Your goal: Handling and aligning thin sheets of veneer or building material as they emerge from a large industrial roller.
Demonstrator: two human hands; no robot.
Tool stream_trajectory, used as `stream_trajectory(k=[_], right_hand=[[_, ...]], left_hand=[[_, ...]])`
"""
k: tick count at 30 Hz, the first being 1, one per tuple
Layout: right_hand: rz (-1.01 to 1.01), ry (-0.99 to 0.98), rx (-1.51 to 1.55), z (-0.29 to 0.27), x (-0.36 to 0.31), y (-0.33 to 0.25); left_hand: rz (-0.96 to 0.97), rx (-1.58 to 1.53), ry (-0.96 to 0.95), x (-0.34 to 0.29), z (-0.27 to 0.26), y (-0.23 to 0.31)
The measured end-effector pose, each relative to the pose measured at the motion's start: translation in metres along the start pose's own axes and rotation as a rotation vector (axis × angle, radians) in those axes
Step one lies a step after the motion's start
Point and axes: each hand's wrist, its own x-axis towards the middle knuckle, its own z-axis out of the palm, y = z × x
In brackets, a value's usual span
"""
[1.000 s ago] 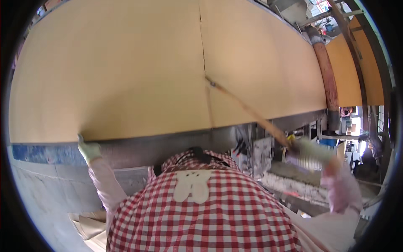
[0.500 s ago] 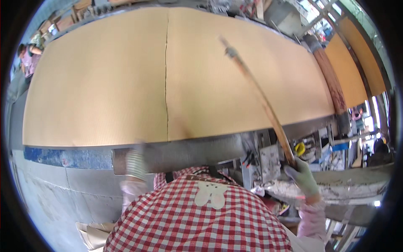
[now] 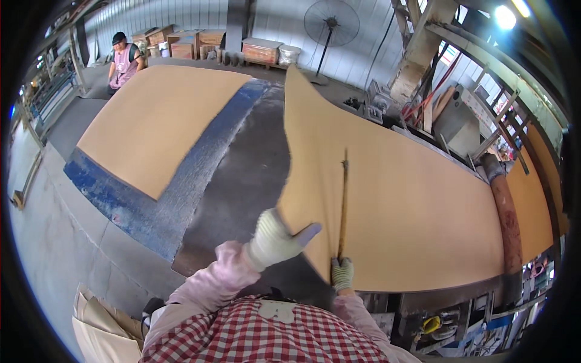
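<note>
A wide tan sheet (image 3: 411, 206) stretches from a roller (image 3: 507, 221) on the right, its left end lifted and curling. My left hand (image 3: 272, 239), in a pale knit glove with grey fingertips, grips that raised edge, thumb on top and the other fingers hidden beneath. At the sheet's near edge, my gloved right hand (image 3: 342, 275) is closed around the lower end of a thin wooden stick (image 3: 344, 206), which points away from me over the sheet. A separate tan sheet (image 3: 163, 115) lies farther left, a gap of dark table surface (image 3: 242, 175) between the two.
Blue, worn table covering (image 3: 145, 215) borders the dark surface. At the far left a person in a pink apron (image 3: 125, 63) stands beside the separate sheet. Behind are boxes (image 3: 261, 51) and a standing fan (image 3: 331, 23). Folded brown material (image 3: 103, 327) sits at lower left.
The two sheets, which met at a thin seam, are now apart, the left one farther left. My left hand has taken the other's edge. The stick has swung to the middle; my view has tilted up.
</note>
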Motion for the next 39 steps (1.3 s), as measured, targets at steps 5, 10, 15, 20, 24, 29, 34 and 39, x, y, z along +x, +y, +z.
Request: stream_trajectory(k=[5, 10, 15, 20, 24, 29, 34, 39], right_hand=[[-0.258, -0.034, 0.112, -0.007, 0.009, -0.065], [-0.238, -0.207, 0.366, 0.008, -0.012, -0.095], [0.076, -0.587, 0.439, -0.023, -0.065, -0.114], [-0.051, -0.498, 0.351, -0.026, -0.087, -0.09], [-0.094, -0.511, 0.234, -0.037, -0.091, -0.086], [-0.036, -0.375, 0.335, -0.046, -0.1, -0.074], [0.045, -0.255, 0.563, -0.032, -0.109, -0.055], [0.16, -0.356, 0.531, -0.044, -0.106, -0.061]], left_hand=[[-0.476, -0.32, 0.231, -0.001, -0.109, -0.062], [-0.685, -0.909, 0.569, -0.078, -0.134, -0.144], [-1.104, -1.154, 0.297, -0.193, -0.036, -0.147], [-1.434, -1.319, -0.186, -0.192, -0.015, -0.123], [-1.26, -0.987, 0.073, -0.192, -0.059, -0.195], [-1.217, -1.08, 0.36, -0.176, -0.086, -0.22], [-1.227, -1.287, 0.222, -0.19, -0.062, -0.21], [-1.381, -1.351, 0.177, -0.203, 0.006, -0.151]])
